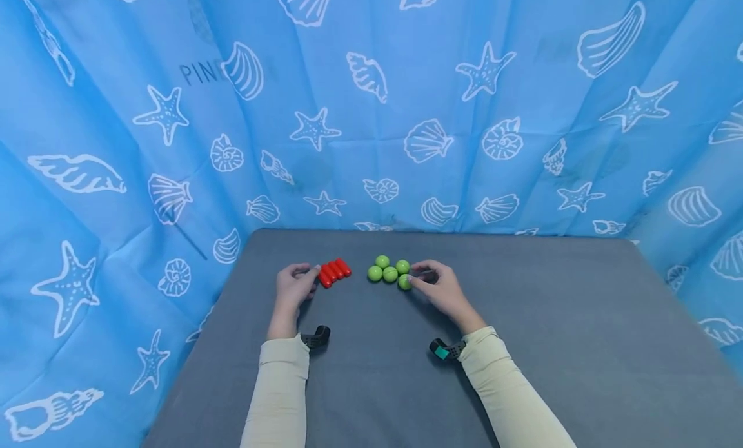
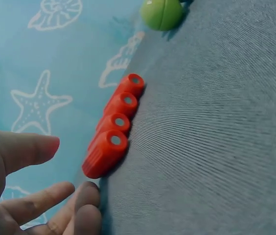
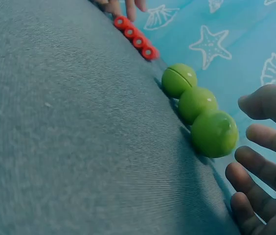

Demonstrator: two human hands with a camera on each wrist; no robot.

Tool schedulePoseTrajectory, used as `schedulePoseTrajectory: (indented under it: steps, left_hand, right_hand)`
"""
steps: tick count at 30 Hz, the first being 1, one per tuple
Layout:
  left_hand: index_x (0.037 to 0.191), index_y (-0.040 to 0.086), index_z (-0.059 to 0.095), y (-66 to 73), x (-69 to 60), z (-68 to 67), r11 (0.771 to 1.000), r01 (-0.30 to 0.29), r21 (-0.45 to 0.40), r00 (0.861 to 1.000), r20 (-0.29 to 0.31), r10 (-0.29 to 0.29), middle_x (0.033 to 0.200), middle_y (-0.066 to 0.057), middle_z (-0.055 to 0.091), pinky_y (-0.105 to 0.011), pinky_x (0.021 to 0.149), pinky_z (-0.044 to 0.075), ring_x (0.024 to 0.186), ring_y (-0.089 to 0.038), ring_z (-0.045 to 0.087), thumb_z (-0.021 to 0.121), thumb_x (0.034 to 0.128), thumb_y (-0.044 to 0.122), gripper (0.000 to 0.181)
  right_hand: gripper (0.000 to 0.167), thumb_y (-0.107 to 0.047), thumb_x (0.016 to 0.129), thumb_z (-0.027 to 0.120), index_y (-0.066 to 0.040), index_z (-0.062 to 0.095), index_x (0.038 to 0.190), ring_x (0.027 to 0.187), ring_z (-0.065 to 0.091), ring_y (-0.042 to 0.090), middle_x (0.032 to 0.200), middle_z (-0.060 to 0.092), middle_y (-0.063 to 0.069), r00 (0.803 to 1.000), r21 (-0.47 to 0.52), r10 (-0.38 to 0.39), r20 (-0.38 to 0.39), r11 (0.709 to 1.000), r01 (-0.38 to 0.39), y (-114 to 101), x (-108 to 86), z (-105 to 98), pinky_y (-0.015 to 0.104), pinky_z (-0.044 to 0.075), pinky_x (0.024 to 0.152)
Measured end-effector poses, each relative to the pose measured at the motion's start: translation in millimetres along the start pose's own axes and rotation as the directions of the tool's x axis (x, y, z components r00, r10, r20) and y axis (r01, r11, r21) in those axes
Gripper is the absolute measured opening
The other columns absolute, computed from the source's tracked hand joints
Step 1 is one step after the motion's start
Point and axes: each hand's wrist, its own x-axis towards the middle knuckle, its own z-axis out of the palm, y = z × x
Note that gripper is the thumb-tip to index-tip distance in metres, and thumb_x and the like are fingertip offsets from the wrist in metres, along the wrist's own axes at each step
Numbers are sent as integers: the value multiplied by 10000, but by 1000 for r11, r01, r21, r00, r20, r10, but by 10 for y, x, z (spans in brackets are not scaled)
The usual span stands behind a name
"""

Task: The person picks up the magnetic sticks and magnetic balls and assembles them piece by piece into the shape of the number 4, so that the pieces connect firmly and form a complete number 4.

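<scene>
Several red ribbed cylinders with small grey dots on their ends (image 2: 106, 152) lie side by side in a row on the grey table. Just left of that row is my left hand (image 1: 295, 287), its thumb and fingers spread apart; in the left wrist view a gap separates them from the nearest cylinder. Several lime-green balls (image 1: 390, 274) sit clustered right of the cylinders, at least one with a seam line around it. My right hand (image 1: 444, 291) is beside the nearest ball (image 3: 214, 133), fingers loosely bent, with nothing in its grasp.
The grey-covered table (image 1: 371, 383) reaches back to a blue curtain (image 1: 348, 164) printed with white shells and starfish. Black wrist cameras (image 1: 318, 337) are worn on both wrists, below pale sleeves (image 1: 278, 396).
</scene>
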Motion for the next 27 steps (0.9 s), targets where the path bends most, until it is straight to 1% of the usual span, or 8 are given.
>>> schedulePoseTrajectory:
  steps: [4, 7, 9, 11, 14, 17, 20, 27]
  left_hand:
    - [1399, 39, 643, -13, -16, 49, 998, -27, 64, 999, -33, 30, 1120, -193, 738, -280, 639, 559, 793, -210, 679, 726, 1006, 334, 498]
    - [1383, 52, 666, -8, -12, 85, 988, -52, 144, 997, -45, 59, 1137, -187, 739, -332, 716, 562, 850, -251, 686, 731, 993, 362, 502]
    - [1381, 70, 673, -10, -9, 97, 982, -53, 183, 997, -45, 62, 1159, -177, 739, -380, 793, 561, 926, -278, 693, 728, 991, 381, 501]
    - [1374, 83, 680, -22, -7, 100, 979, -44, 200, 997, -48, 55, 1172, -172, 743, -423, 854, 552, 992, -300, 692, 730, 991, 383, 490]
    - [1378, 79, 675, -30, -15, 85, 976, -35, 213, 998, -41, 44, 1191, -183, 738, -463, 887, 554, 1030, -324, 693, 733, 994, 358, 478]
    - [1374, 73, 677, -27, -23, 73, 972, -39, 230, 999, -27, 46, 1198, -190, 734, -458, 874, 555, 1024, -323, 690, 733, 994, 340, 467]
    - [1345, 81, 696, -17, -25, 74, 969, -41, 244, 999, -18, 47, 1183, -175, 735, -428, 852, 550, 1000, -305, 687, 735, 990, 335, 439]
    - [1254, 77, 730, -1, -22, 77, 966, -47, 255, 998, -27, 55, 1103, -152, 737, -349, 767, 519, 920, -265, 670, 748, 982, 307, 356]
  right_hand:
    - [329, -199, 993, 767, -43, 719, 1280, 1049, 682, 284, 1249, 706, 189, 1000, 3, -22, 7, 1000, 22, 52, -8, 17, 313, 564, 838]
    - [311, -196, 984, 782, -63, 730, 1259, 1013, 675, 243, 1206, 720, 173, 1000, -5, -29, -2, 1000, 29, 109, -20, 22, 297, 556, 842]
    - [309, -196, 979, 789, -68, 732, 1254, 996, 669, 225, 1185, 726, 169, 999, -16, -37, -2, 999, 37, 141, -25, 28, 290, 552, 837]
    - [320, -206, 978, 791, -74, 729, 1262, 990, 663, 214, 1182, 727, 162, 999, -27, -46, 7, 999, 46, 156, -26, 38, 289, 551, 837]
    - [334, -210, 979, 790, -72, 723, 1275, 987, 657, 210, 1185, 723, 163, 998, -35, -53, 21, 998, 54, 162, -28, 49, 294, 548, 838]
    - [333, -203, 976, 791, -75, 722, 1275, 987, 656, 207, 1180, 721, 158, 999, -39, -43, 26, 998, 44, 153, -36, 54, 300, 549, 842]
    - [325, -188, 970, 795, -71, 724, 1264, 982, 660, 210, 1160, 723, 158, 999, -46, -29, 22, 998, 30, 151, -46, 51, 300, 550, 838]
    - [306, -182, 963, 803, -64, 732, 1236, 957, 663, 203, 1107, 734, 154, 999, -52, -37, 16, 998, 38, 164, -35, 46, 289, 550, 823]
